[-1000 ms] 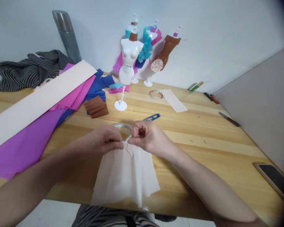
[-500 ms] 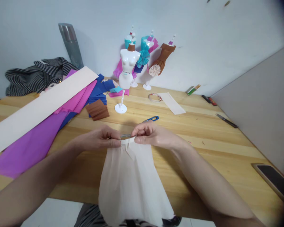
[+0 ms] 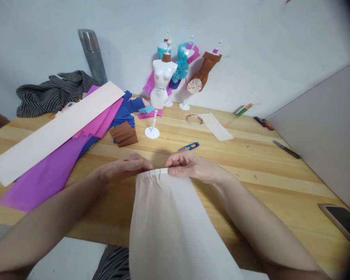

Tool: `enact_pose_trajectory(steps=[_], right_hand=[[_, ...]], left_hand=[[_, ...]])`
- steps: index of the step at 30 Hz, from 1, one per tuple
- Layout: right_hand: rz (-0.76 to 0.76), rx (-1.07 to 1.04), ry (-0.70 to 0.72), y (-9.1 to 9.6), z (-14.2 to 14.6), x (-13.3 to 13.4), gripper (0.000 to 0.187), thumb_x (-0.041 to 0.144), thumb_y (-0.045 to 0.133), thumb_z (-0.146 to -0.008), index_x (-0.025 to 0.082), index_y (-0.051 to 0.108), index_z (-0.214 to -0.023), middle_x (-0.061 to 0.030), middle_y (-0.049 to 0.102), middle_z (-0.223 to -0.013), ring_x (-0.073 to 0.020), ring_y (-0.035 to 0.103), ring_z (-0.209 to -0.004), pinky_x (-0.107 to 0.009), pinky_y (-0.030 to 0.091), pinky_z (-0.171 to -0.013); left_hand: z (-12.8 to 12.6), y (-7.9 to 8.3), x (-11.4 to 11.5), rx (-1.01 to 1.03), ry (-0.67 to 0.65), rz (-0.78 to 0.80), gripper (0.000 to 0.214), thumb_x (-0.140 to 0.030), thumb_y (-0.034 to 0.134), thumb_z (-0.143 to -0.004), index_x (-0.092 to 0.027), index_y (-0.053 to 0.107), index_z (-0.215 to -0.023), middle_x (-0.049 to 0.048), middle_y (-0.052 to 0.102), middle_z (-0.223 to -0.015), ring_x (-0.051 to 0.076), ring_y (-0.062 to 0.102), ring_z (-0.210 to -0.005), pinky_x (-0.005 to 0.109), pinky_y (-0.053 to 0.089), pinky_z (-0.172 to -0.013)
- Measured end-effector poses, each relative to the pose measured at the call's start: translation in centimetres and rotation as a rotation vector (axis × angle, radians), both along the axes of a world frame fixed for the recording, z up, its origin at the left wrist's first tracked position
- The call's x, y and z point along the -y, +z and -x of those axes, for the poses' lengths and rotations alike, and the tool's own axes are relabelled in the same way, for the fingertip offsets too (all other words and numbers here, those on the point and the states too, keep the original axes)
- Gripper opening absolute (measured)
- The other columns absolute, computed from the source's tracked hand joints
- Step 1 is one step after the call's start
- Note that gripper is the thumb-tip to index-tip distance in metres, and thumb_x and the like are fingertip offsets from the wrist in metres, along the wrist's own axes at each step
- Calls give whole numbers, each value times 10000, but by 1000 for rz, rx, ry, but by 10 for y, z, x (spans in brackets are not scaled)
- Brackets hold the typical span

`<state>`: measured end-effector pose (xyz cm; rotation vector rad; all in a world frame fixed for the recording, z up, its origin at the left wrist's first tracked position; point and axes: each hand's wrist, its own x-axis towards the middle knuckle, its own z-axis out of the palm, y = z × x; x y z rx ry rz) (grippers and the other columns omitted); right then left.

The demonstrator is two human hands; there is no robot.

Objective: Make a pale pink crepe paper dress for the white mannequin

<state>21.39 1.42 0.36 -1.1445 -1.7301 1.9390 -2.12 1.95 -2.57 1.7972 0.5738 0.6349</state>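
A sheet of cream tissue paper (image 3: 172, 221) hangs from both my hands over the near edge of the wooden table (image 3: 251, 171), its top edge gathered into small pleats. My left hand (image 3: 125, 168) pinches the left end of that pleated edge. At the right end my right hand (image 3: 189, 165) is closed on it too. The tape roll seen earlier is hidden behind the paper and hands.
A white mini mannequin (image 3: 160, 93) stands behind my hands, with dressed mannequins (image 3: 198, 74) by the wall. Blue snips (image 3: 189, 147) lie near my right hand. Long cream, pink, purple and blue paper sheets (image 3: 61, 136) spread left. A phone (image 3: 341, 219) lies at the right edge.
Both hands lifted the cream paper off the table and spread its pleated top edge wider. The paper now hangs towards me, hiding the tape roll.
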Motion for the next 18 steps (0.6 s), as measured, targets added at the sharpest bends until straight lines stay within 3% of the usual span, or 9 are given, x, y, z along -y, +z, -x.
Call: enact_pose_trajectory(steps=[3, 6, 9, 13, 18], right_hand=[[-8, 14, -3, 0, 0, 0, 322, 411, 741, -683, 124, 610, -743, 34, 568, -615, -73, 485, -532, -220, 364, -534], [-32, 19, 9, -1, 2, 1, 310, 409, 720, -703, 126, 606, -753, 29, 565, -627, -82, 490, -544, -226, 370, -534], [-54, 32, 18, -2, 4, 2, 306, 408, 709, -709, 124, 607, -757, 25, 565, -630, -90, 496, -562, -232, 378, -544], [-56, 52, -13, -2, 5, 1, 304, 410, 709, -708, 128, 601, -745, 27, 560, -628, -88, 491, -564, -234, 375, -555], [-42, 58, -35, -1, 6, 2, 317, 424, 717, -687, 134, 595, -735, 22, 573, -634, -86, 492, -555, -234, 369, -545]], left_hand=[[0, -3, 0, 91, -75, 279, 546, -645, 479, -809, -133, 669, -789, 71, 643, -695, 192, 581, -659, 302, 480, -628], [-2, 2, 2, 19, -43, 341, 368, -485, 622, -777, -124, 640, -705, 4, 562, -612, 124, 504, -585, 228, 393, -547], [-6, 7, 6, -24, -1, 417, 335, -400, 626, -791, -123, 575, -609, -39, 456, -525, 81, 409, -503, 205, 306, -483], [-6, 4, 5, -7, 29, 394, 436, -474, 603, -809, -123, 534, -558, -45, 413, -497, 70, 355, -473, 208, 269, -461], [-3, -2, 1, 39, 66, 317, 567, -645, 517, -800, -103, 631, -679, 14, 545, -591, 115, 468, -556, 231, 351, -503]])
